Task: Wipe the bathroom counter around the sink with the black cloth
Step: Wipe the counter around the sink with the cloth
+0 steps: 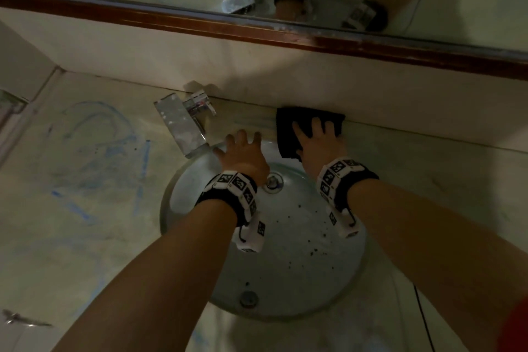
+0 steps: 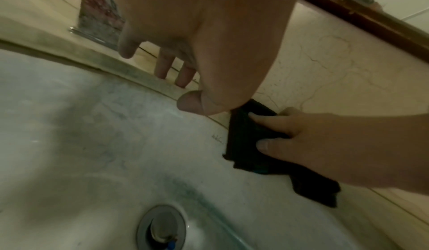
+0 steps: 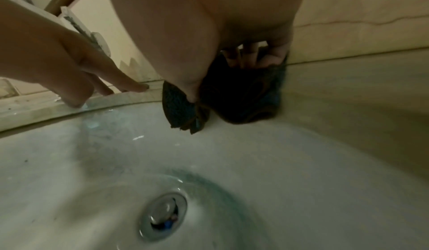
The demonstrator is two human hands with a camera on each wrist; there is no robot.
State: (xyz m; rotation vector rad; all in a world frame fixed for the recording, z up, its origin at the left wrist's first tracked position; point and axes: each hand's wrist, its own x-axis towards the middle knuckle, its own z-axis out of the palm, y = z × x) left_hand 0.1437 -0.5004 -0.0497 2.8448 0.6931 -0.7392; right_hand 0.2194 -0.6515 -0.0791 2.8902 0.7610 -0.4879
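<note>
Out beyond the left hand [image 1: 243, 151], the worktop [image 1: 94, 208] carries blue smears that the black cloth [image 1: 308, 120] has not yet reached. The chrome tap [image 1: 183, 123] stands just past this hand's thumb side. The left hand holds nothing: its fingers are spread and fairly straight, their tips resting on the back rim of the sink [image 1: 328, 280], which steadies the body for the reach.

The right hand [image 1: 320, 146] lies flat on the black cloth with fingers spread, pressing it onto the strip of worktop behind the sink, hard against the foot of the wall. The cloth's near edge droops over the rim into the bowl, seen clearly from the left wrist view [image 2: 253, 140].

To do this stroke well, I judge the palm should keep even pressure and drag the cloth along the wall joint, where grime collects, without bunching it. The hanging corner wants gathering up under the fingers so that it wipes worktop, not bowl. The narrow gap behind the tap will likely need a folded edge, and the blue marks will likely need several firm passes.

The sink is the only container: beneath both wrists the bowl holds no standing water, only dark specks scattered across it, a bluish tinge round the drain [image 3: 162, 215] and a wet sheen.
</note>
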